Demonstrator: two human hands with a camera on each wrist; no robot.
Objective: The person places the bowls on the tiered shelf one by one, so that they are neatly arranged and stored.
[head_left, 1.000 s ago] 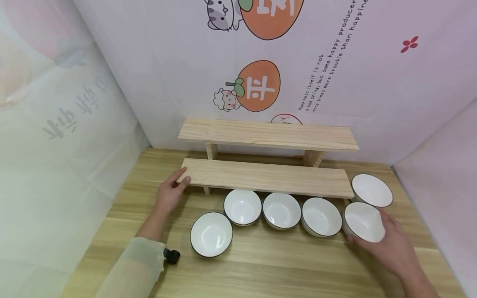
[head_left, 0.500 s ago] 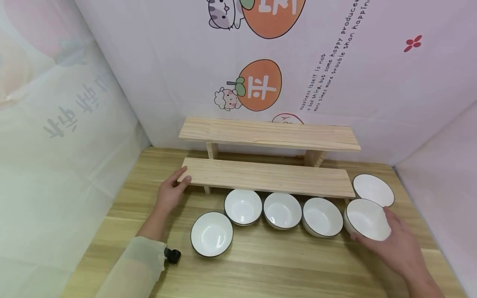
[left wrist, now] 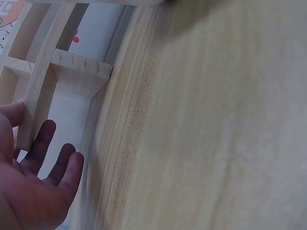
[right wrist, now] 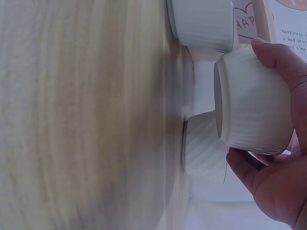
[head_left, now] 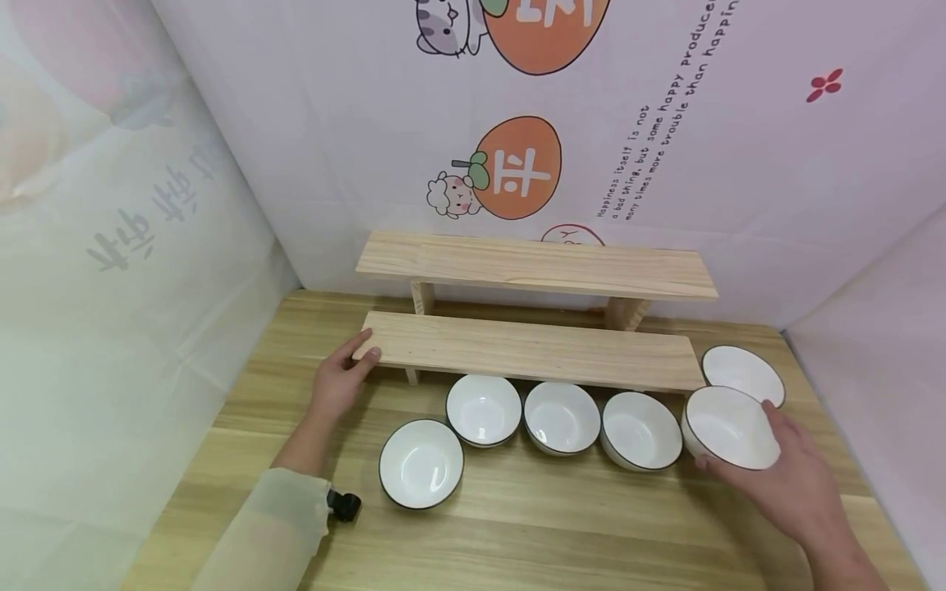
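Observation:
In the head view my right hand (head_left: 794, 484) holds a white ceramic bowl (head_left: 730, 428) with a dark rim, thumb at its left side and fingers at its right. The right wrist view shows this ribbed bowl (right wrist: 256, 103) raised off the table, its foot clear of the wood. Another bowl (head_left: 742, 375) stands just behind it, beside the rack's right end. My left hand (head_left: 340, 386) grips the left end of the two-tier wooden rack's lower board (head_left: 532, 351). In the left wrist view, the thumb and index finger of that hand (left wrist: 33, 191) pinch the board's end.
Three matching bowls stand in a row along the rack's front, the middle one (head_left: 562, 417) among them. A further bowl (head_left: 421, 464) sits nearer, at the left. The upper board (head_left: 535, 267) is against the back wall covering. Printed white sheets enclose the wooden table (head_left: 562, 533).
My right hand has lifted the bowl and moved it slightly away from me and to the right, so it now overlaps the rear bowl. My left hand stays on the board.

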